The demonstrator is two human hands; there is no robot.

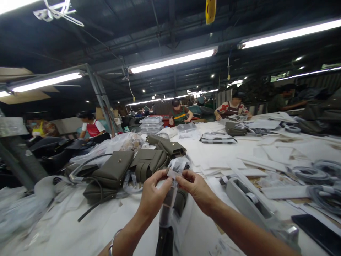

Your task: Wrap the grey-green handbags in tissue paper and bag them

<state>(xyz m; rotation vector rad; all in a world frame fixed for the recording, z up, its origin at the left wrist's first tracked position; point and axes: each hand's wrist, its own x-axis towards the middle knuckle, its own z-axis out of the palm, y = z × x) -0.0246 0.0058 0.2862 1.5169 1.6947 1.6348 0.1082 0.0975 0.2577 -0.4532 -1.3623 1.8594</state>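
Observation:
My left hand (153,192) and my right hand (195,187) meet over the table, thumbs and fingertips pinching a small white strip (173,174) between them. Whether it is tape or paper I cannot tell. Just below the fingers runs a dark strap (166,215) partly covered in clear wrap. Crumpled translucent wrapping (179,164) shows right behind the strip. An olive bag (113,171) with a flap and a metal stud lies left of my hands, and another olive bag (149,160) sits beside it.
At my right stand a grey tape dispenser (246,201) and a dark phone (318,231). Coiled straps (309,175) and white sheets (274,154) spread beyond. A co-worker (181,113) works across the table. A metal post (97,96) rises at left.

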